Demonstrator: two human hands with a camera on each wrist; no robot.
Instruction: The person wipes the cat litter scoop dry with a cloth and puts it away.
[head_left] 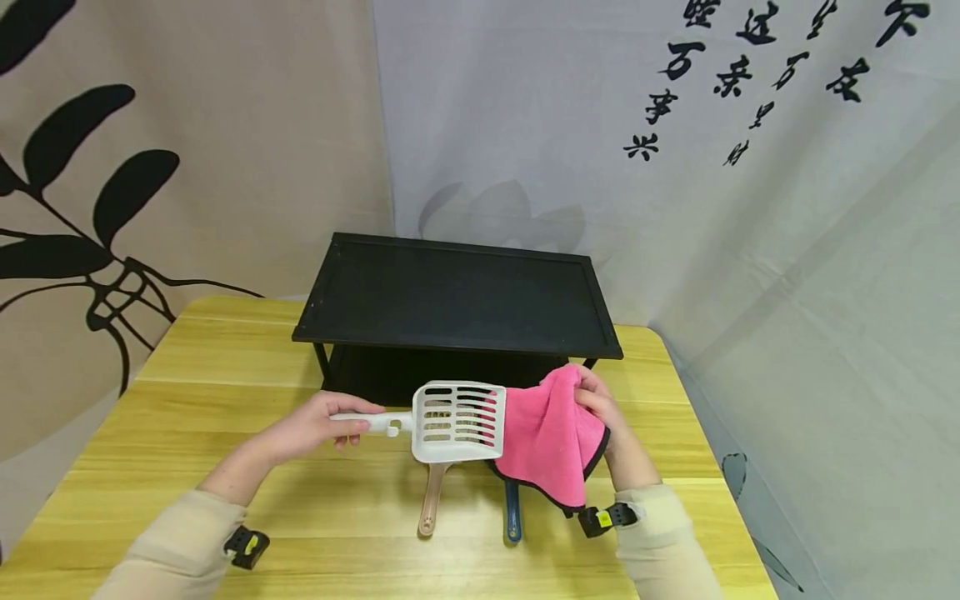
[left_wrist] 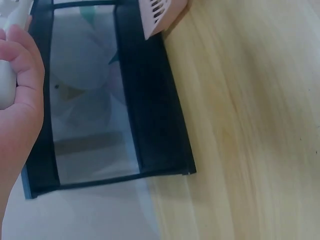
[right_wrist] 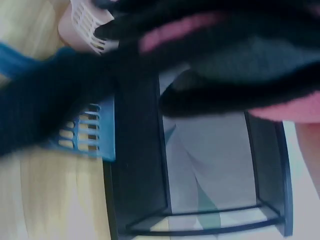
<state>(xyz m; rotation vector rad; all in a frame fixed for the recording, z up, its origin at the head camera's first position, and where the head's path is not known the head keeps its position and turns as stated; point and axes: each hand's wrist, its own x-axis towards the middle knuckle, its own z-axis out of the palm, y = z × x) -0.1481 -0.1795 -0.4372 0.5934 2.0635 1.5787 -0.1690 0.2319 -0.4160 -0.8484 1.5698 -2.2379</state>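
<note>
Wooden table point(head_left: 337, 533); scoop point(head_left: 419, 423) in left hand point(head_left: 321, 422).

We see smooth plastic in the white scoop point(head_left: 453, 421), the pale pink scoop point(head_left: 432, 500) and the blue scoop point(head_left: 513, 510) — the last slightly glossy. The pink cloth point(head_left: 543, 437) looks soft, napped and matt, its dark edging point(head_left: 597, 452) fabric too. We find the black stand point(head_left: 457, 296) smooth and fairly matt, the table point(head_left: 360, 533) wood-grained with a soft sheen — and the backdrop point(head_left: 487, 108) lightly creased fabric.

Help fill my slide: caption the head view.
Left hand holds a white slotted scoop; right hand grips a pink cloth.
</note>
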